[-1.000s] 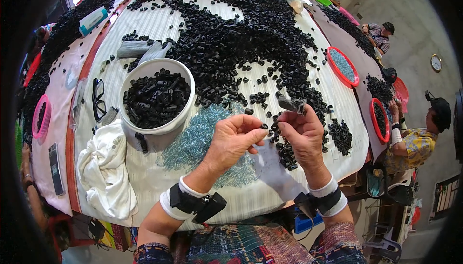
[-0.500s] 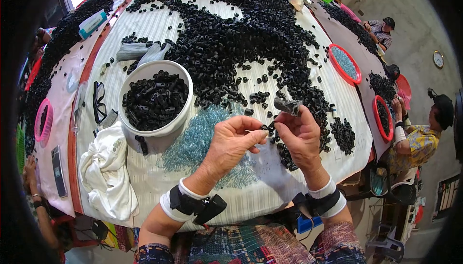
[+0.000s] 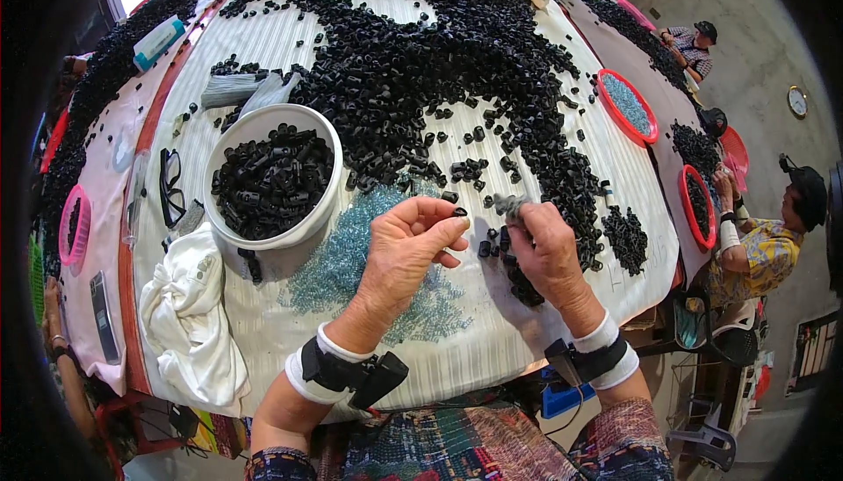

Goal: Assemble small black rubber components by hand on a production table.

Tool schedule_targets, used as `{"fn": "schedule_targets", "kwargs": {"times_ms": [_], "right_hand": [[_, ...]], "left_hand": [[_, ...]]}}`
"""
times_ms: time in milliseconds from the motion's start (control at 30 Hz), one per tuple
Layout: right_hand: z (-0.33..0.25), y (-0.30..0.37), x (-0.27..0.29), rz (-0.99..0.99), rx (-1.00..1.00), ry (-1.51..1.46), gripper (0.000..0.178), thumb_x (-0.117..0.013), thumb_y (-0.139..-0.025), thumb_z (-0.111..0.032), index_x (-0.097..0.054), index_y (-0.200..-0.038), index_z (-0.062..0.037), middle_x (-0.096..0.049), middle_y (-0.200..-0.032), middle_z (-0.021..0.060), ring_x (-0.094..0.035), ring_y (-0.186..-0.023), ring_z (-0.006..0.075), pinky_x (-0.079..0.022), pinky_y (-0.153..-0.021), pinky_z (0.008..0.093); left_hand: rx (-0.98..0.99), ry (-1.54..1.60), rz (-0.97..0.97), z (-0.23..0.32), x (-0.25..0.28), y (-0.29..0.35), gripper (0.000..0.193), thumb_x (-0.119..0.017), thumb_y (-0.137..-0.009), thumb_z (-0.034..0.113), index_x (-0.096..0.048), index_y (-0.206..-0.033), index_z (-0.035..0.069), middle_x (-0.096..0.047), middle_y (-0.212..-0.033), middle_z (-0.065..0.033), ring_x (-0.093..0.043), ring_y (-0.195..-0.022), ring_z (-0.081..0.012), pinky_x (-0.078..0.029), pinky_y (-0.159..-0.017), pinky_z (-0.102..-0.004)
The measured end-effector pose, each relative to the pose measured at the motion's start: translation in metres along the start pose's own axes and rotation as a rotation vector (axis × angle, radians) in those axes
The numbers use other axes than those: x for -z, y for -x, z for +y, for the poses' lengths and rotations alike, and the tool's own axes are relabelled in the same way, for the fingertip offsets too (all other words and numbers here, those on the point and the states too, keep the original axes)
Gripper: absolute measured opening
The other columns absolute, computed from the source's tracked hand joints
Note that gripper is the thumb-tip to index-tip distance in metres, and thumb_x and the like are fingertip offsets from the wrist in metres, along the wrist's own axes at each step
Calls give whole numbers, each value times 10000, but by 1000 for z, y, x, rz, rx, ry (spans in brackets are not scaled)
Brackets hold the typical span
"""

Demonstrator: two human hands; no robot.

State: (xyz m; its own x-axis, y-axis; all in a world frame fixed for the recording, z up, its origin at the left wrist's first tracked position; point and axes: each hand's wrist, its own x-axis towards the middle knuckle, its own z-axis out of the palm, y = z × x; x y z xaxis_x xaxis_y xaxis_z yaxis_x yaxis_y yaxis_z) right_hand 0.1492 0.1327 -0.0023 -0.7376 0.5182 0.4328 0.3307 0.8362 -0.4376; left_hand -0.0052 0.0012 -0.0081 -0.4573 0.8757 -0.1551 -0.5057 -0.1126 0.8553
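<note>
Between thumb and forefinger, my left hand (image 3: 399,253) pinches a small black cylindrical part (image 3: 460,212). To its right, my right hand (image 3: 549,248) is closed around a grey bundle (image 3: 509,206) that sticks out past the fingers; whether the fingertips hold anything else is hidden. A gap separates the two hands. Several loose black pieces (image 3: 493,242) lie on the table just left of the right hand. Under and beside my left forearm spreads a heap of small translucent bluish pieces (image 3: 325,274). A white bowl (image 3: 323,222) at the left is filled with black tubular parts (image 3: 272,178).
A large mound of black parts (image 3: 395,86) covers the far table. Grey bundles (image 3: 233,90), glasses (image 3: 171,187) and a white cloth (image 3: 193,314) lie left. A red basket (image 3: 645,134) of bluish pieces stands right. A co-worker (image 3: 773,235) sits beyond the right edge.
My hands have drawn apart. The left has moved left with the small black part, and the right has turned palm-down, still gripping the grey bundle.
</note>
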Motion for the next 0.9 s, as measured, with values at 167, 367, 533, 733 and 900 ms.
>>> {"fn": "schedule_targets", "kwargs": {"times_ms": [167,367,533,733,900], "right_hand": [[2,-1,0,-148,260,101,227,-583,-683,53,-566,-893,-33,-588,-823,104,-560,-819,288,-474,-715,358],[2,-8,-5,-225,259,157,233,-598,-658,17,-580,-880,-51,-600,-840,82,-565,-831,272,-474,-746,354],[2,-11,-9,-134,234,112,209,-593,-671,21,-573,-868,-46,-600,-829,94,-583,-775,274,-480,-695,366],[-28,-18,19,-15,13,-305,119,-622,-755,38,-557,-849,5,-537,-719,102,-523,-577,214,-422,-537,294],[-37,-16,16,42,43,-397,95,-625,-741,47,-559,-802,16,-534,-683,105,-529,-570,204,-423,-524,292]], "left_hand": [[-2,6,0,1,0,-2,188,-664,-821,86,-584,-965,-3,-668,-856,-103,-653,-701,-133,-539,-529,-219],[-4,-8,2,1,-2,-2,184,-669,-816,76,-588,-960,-5,-665,-837,-94,-650,-698,-130,-537,-528,-218],[-10,-19,-40,-3,-2,1,188,-672,-815,73,-602,-971,-5,-661,-824,-84,-647,-700,-127,-540,-534,-222],[-14,-67,-87,-3,-6,4,183,-670,-813,63,-613,-970,-10,-658,-826,-86,-649,-711,-128,-538,-546,-222],[-24,-127,-109,-1,-10,6,182,-662,-812,42,-616,-975,-26,-661,-844,-92,-648,-709,-135,-533,-556,-229]]}}
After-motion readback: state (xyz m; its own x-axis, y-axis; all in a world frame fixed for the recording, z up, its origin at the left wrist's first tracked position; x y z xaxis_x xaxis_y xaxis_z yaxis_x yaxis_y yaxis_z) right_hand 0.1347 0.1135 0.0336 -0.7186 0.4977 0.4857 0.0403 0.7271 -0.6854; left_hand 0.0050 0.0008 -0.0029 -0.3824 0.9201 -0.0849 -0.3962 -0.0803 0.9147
